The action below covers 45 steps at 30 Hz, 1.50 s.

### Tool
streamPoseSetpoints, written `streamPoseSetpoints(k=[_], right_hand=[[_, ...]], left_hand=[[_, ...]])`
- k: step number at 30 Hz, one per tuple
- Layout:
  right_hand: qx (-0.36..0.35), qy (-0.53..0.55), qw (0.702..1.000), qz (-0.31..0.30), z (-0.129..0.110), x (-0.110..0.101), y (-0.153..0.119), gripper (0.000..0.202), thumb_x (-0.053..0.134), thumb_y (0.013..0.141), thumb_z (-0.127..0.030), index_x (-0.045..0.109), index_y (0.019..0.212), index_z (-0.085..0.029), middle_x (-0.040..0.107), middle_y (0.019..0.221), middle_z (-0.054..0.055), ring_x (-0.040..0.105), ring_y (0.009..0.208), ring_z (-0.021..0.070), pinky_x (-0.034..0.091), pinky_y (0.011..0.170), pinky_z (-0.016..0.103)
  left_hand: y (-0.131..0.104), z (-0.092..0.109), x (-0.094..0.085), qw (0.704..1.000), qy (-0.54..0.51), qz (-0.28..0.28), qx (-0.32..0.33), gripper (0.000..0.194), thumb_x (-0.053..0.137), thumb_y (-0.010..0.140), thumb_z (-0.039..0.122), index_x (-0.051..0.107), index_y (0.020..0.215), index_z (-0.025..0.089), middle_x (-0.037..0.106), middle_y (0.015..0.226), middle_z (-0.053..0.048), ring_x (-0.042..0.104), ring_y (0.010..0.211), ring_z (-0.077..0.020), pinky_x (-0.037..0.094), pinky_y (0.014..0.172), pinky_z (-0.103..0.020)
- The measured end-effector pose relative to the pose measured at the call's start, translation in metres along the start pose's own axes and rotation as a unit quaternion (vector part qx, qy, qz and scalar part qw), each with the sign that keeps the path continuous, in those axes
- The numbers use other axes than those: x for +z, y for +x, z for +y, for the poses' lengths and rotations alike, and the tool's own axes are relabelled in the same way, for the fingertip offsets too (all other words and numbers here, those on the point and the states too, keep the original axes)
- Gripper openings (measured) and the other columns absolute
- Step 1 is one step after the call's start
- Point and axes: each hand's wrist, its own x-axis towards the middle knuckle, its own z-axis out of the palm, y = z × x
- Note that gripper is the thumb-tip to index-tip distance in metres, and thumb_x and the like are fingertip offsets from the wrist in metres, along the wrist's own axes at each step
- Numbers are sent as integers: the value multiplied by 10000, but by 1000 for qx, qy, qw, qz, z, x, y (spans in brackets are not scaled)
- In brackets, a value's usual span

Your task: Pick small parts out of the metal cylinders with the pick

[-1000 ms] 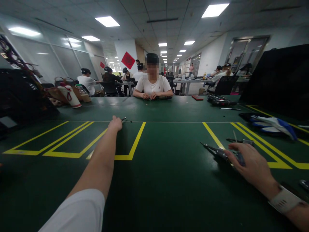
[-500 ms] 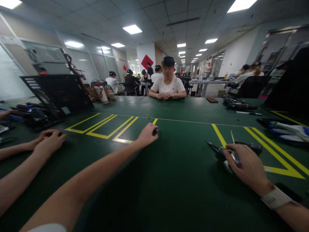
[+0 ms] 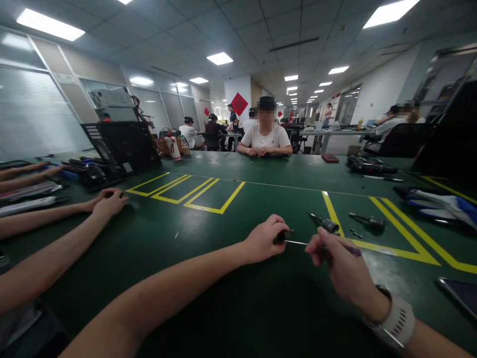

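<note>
Take the dark part (image 3: 280, 238) as the clock's centre, twelve straight ahead. Between three and four o'clock, the right hand (image 3: 342, 262) grasps a driver (image 3: 296, 242), fingertips bunched at the front, the thin shaft pointing back to centre. At nine o'clock the left hand (image 3: 264, 239) grasps the dark part, over the bench (image 3: 201, 226). The driver's tip reaches the part or stops just beside it; I cannot tell which.

For good work, I'd want the left grip firm and its fingers out of the tip's line, the shaft brought in straight, and pressure light until it seats.

Near three o'clock lie small silver pieces (image 3: 356, 233), easily scattered by the right hand, I'd guess. Between two and three lie two shafted parts (image 3: 329, 225), then gloves (image 3: 444, 199) farther off. Just before twelve, a co-worker (image 3: 266, 138) sits across the bench.
</note>
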Motion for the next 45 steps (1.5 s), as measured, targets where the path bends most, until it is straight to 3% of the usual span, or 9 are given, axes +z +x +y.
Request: streamPoseSetpoints(k=[11,16,21,30,34,37,40,42,45], right_hand=[[-83,-179,980,-20,-7,7,-13,445,424,872,-459,593,557,-194,492,462,-12,480,454,134,361,460,270],[-166,-249,951,-73,-9,14,-19,375,400,891,-376,575,611,-199,515,532,-9,520,515,145,377,518,281],[-140,-258,952,-90,-4,16,-18,198,422,885,-287,558,765,-207,539,620,-18,525,569,144,391,538,272],[-165,-290,939,-88,-4,17,-23,150,440,844,-219,535,729,-206,562,695,16,530,639,162,406,592,298],[-101,-217,967,-87,-2,16,-19,182,466,830,-250,544,673,-204,564,663,9,526,638,165,403,603,307],[0,-57,997,-56,3,13,-12,189,498,799,-278,571,646,-194,592,647,14,545,654,171,421,630,317],[85,78,993,-39,8,12,-7,149,531,753,-275,587,649,-183,613,638,24,552,634,167,428,611,311],[96,98,990,-31,8,12,-7,143,535,748,-275,582,648,-183,609,632,23,549,624,166,425,602,309],[25,-1,999,-29,5,13,-13,172,510,786,-277,573,650,-194,585,629,10,538,634,168,417,621,317]], left_hand=[[-8,10,7,999,29,37,-2,173,633,739,273,574,867,171,601,901,-47,512,880,-184,401,810,-332],[-6,0,13,996,-56,43,-61,208,695,673,264,521,716,158,531,755,2,480,707,-129,389,647,-251],[-7,3,15,994,-80,18,-79,154,650,698,220,509,698,160,481,668,44,454,639,-101,360,598,-221],[-11,7,13,999,-5,7,-41,73,588,720,142,521,739,163,516,722,15,483,689,-118,385,645,-238],[-14,9,11,1000,-10,-3,-23,69,586,729,141,522,748,158,514,729,13,484,687,-112,389,650,-236],[-14,10,10,998,-38,-3,-42,62,582,752,171,521,759,158,516,735,13,487,687,-108,394,637,-227],[-15,12,10,996,-66,-2,-55,75,593,749,175,521,756,155,513,723,19,482,674,-101,393,627,-221],[-15,12,10,996,-76,4,-55,82,598,747,176,520,751,152,507,712,22,479,663,-98,391,622,-218],[-14,13,10,997,-57,4,-53,77,595,750,175,521,756,152,512,718,19,485,670,-101,395,624,-218]])
